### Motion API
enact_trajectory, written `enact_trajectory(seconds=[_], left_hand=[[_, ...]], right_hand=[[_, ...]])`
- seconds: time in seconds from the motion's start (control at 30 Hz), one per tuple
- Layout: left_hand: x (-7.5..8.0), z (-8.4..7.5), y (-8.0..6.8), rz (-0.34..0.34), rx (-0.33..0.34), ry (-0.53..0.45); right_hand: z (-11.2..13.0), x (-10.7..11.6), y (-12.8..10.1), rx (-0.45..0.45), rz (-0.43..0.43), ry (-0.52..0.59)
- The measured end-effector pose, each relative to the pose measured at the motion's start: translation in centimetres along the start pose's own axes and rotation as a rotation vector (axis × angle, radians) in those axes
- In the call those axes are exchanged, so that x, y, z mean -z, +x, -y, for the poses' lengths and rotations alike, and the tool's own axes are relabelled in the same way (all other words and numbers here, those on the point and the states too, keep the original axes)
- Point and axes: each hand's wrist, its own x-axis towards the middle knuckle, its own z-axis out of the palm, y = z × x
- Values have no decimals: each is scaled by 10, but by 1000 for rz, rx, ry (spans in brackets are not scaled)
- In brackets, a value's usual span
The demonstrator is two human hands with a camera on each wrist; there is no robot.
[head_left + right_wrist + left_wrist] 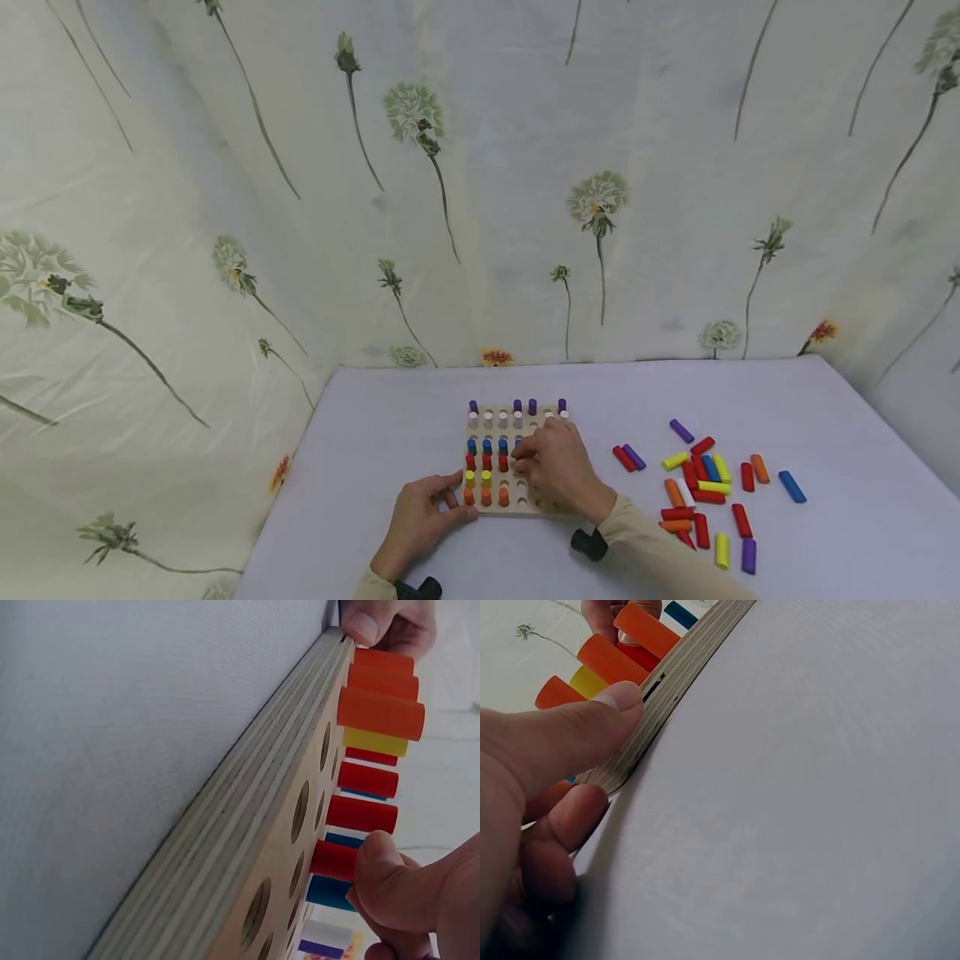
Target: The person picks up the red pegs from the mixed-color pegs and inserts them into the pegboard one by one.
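Left hand [416, 521] fingers clamped on near-left corner of pegboard [525, 503], right hand [558, 467] fingers pinching red peg [335, 860] in board mid-surface [390, 433], loose pegs [705, 487] well right, no readable writing

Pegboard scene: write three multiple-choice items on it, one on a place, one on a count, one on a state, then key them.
1. Where do the loose pegs lie relative to the pegboard?
A. to its right
B. to its left
C. on top of it

2. How many orange pegs stand in the nearest row?
A. one
B. three
C. six

3. What is the left hand doing?
A. lifting a peg
B. holding the board's corner
C. resting off the table

Key: 1 A, the pile lies to the right; 2 B, three stand side by side; 3 B, thumb and fingers on the edge.
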Motion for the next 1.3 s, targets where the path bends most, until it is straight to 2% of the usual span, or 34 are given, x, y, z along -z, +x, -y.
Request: enact_trajectory(seconds=[0.37, 0.6, 0.77, 1.03, 1.13, 1.3], left_hand=[[-2, -2, -1, -9, 14, 12], [-1, -3, 0, -20, -23, 41], [-2, -4, -1, -26, -6, 38], [-4, -2, -4, -10, 15, 0], [-4, -1, -3, -6, 18, -1], [-3, -1, 0, -15, 4, 5]], right_hand=[[4, -1, -1, 10, -17, -28], [-1, -4, 0, 9, -23, -6], [-3, -2, 2, 9, 26, 14], [-5, 11, 4, -14, 179, 110], [-9, 16, 2, -9, 196, 130], [-22, 35, -2, -15, 166, 196]])
